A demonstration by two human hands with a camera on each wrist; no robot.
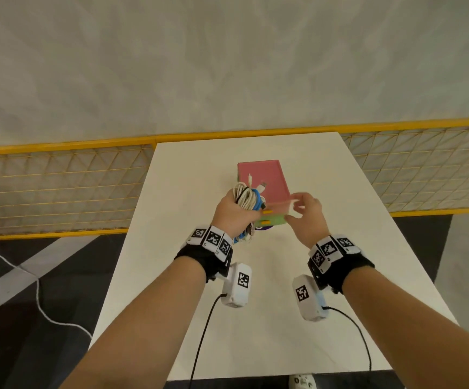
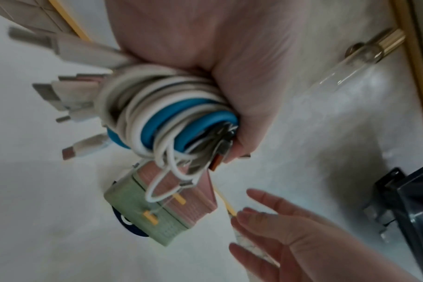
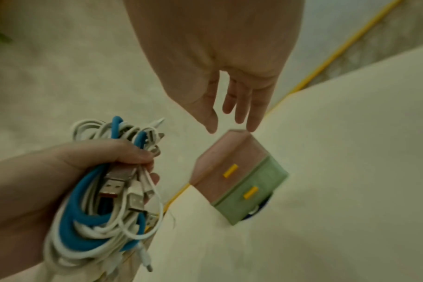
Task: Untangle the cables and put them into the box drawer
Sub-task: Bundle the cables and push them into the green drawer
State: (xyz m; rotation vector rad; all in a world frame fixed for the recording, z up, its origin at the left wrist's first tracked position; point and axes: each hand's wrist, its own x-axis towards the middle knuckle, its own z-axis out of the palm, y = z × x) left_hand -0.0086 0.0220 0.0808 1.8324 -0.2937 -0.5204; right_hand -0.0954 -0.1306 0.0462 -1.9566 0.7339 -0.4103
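Note:
My left hand (image 1: 231, 211) grips a coiled bundle of white and blue cables (image 1: 248, 198) with USB plugs sticking out, held above the table just left of the box. The same cable bundle (image 2: 167, 118) (image 3: 102, 202) fills both wrist views. The drawer box (image 1: 264, 182) stands mid-table, pink on top and green below, with a yellow handle (image 1: 267, 212) on each drawer front; both drawers look closed. My right hand (image 1: 302, 210) hovers empty at the box's near right corner, fingers extended (image 3: 239, 106) over the drawer box (image 3: 232, 171).
The white table (image 1: 325, 290) ends at a yellow-framed mesh fence (image 1: 59, 189) behind. Something dark blue (image 1: 264, 227) peeks out under the box's front. A loose white cord (image 1: 42, 304) lies on the dark floor at left.

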